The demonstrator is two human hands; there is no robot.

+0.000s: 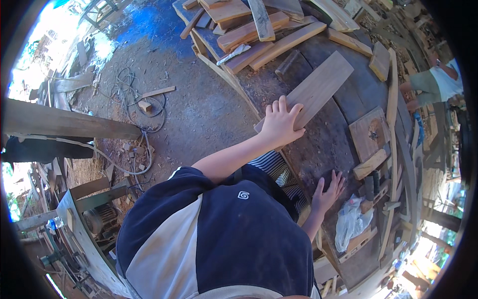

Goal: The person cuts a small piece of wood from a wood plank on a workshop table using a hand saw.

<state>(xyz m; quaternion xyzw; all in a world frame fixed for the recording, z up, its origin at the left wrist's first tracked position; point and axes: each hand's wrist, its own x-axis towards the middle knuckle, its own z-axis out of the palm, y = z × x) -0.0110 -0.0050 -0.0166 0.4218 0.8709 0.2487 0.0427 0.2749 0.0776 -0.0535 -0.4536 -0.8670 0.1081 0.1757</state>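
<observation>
A long flat wooden board (323, 82) lies slantwise across the dark workbench (318, 154). My left hand (283, 122) rests on top of it close to its near end, with the fingers spread over the wood. Lower down, my right hand (326, 197) is over the bench near its front edge, fingers stretched apart and nothing in them. A crumpled clear plastic bag (352, 222) is just right of that hand. Beyond it lies a squarish wooden piece (370, 133) with a dark knot, and a short wood block (371, 164).
Stacked planks (279, 40) cover the far end of the bench. Long curved strips (392, 124) run along its right side. On the floor at left are a coiled cable (137, 107) and a thick wooden post (69, 119). Another person (435, 82) is at the far right.
</observation>
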